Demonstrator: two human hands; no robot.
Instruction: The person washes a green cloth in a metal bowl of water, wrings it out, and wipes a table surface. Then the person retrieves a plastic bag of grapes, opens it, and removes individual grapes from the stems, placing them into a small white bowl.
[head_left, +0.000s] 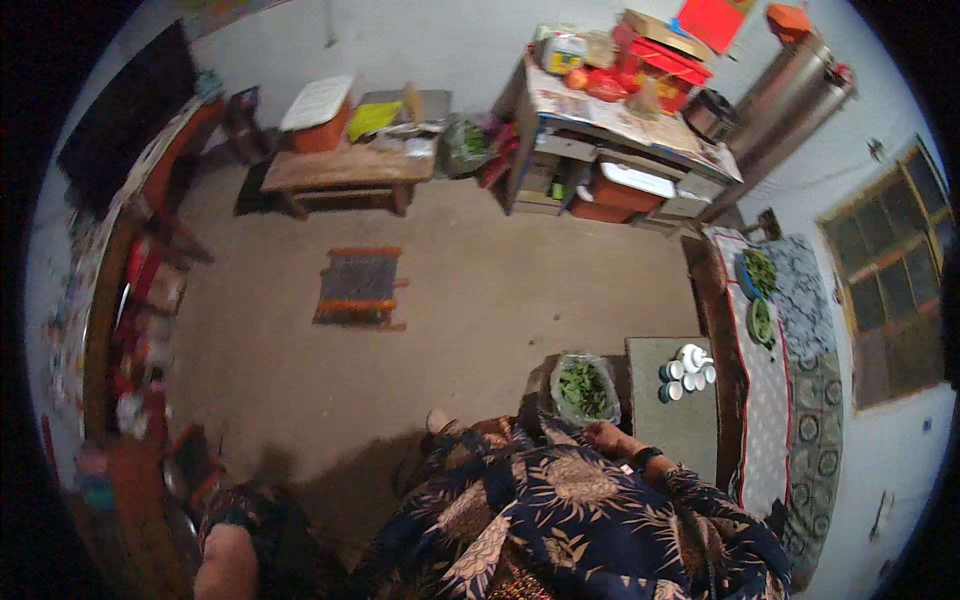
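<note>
My right hand (602, 436), with a dark band at the wrist, is at the near rim of a clear plastic bag (616, 396) of green leaves (583, 388). Its fingers look curled, but blur hides whether they grip the bag. My left forearm (226, 559) shows at the bottom left, and the left hand is out of view. Patterned dark clothing (577, 487) covers my body. Just right of the bag, a white teapot (691, 357) and several small cups (673, 390) stand on a grey-green table (671, 435).
A low folding stool (361, 277) stands on the floor. Along the right wall, a covered bench (765, 405) holds two basins of greens (759, 271). Against the far wall are a wooden low table (345, 169) and a cluttered desk (559, 146). A long wooden cabinet (101, 330) lines the left.
</note>
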